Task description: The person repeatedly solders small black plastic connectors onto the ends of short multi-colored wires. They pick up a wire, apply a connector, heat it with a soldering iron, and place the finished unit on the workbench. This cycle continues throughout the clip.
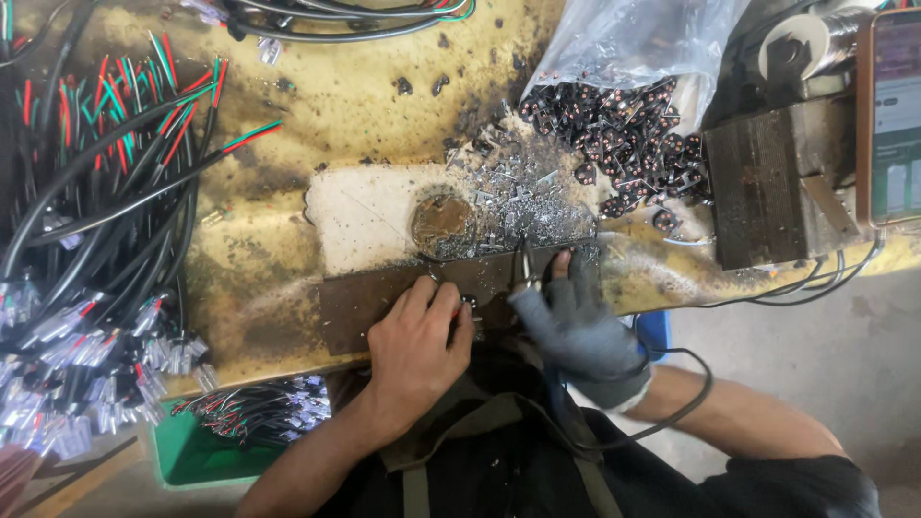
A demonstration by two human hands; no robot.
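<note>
tweezers [527,271] pinched by gloved right hand [576,321] (fingertips bare)

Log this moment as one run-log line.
left hand: bare, on brown plate | right hand: gloved, holding metal tool | scrap pile behind

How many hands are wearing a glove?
1. Only the right hand wears a grey fingerless glove, at the dark metal plate. The left hand beside it is bare.

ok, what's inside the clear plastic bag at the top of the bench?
The clear plastic bag holds small black connector parts spilling from its mouth; crinkled film hides anything deeper.
</note>
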